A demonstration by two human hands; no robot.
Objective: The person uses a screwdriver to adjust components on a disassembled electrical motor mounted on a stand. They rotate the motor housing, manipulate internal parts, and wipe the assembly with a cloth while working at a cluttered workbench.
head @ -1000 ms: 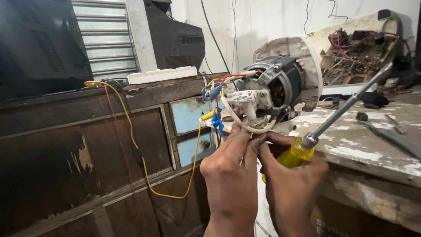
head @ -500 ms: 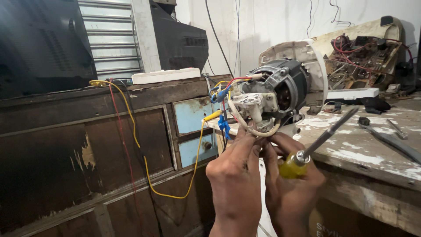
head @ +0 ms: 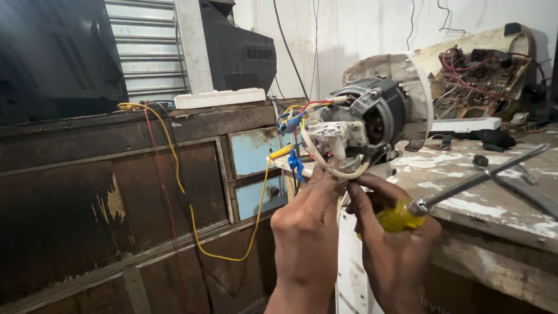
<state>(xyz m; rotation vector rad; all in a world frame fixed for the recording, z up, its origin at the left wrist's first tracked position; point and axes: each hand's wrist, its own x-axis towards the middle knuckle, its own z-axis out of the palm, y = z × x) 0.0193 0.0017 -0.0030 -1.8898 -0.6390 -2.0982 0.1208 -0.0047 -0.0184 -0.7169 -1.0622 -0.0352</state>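
A grey fan motor (head: 372, 119) with a white gear housing (head: 332, 136) and coloured wires (head: 293, 119) sits at the edge of a worn workbench (head: 465, 197). My left hand (head: 308, 229) reaches up, its fingertips pinching something small just below the housing, where a white loop of cable (head: 325, 166) hangs. My right hand (head: 398, 244) holds a screwdriver with a yellow handle (head: 398, 216); the metal shaft (head: 482, 174) points up to the right, away from the motor. Its index finger touches the same spot under the housing.
A dark wooden cabinet (head: 116, 197) with pale blue drawer fronts (head: 253, 151) stands at left, a yellow wire (head: 186, 197) draped across it. A white power strip (head: 220, 97) and old television sets (head: 238, 52) sit on top. An open circuit chassis (head: 482, 75) stands at back right.
The view has drifted so the motor sits higher and farther right. The screwdriver shaft has lowered toward the bench. Both hands stay under the gear housing.
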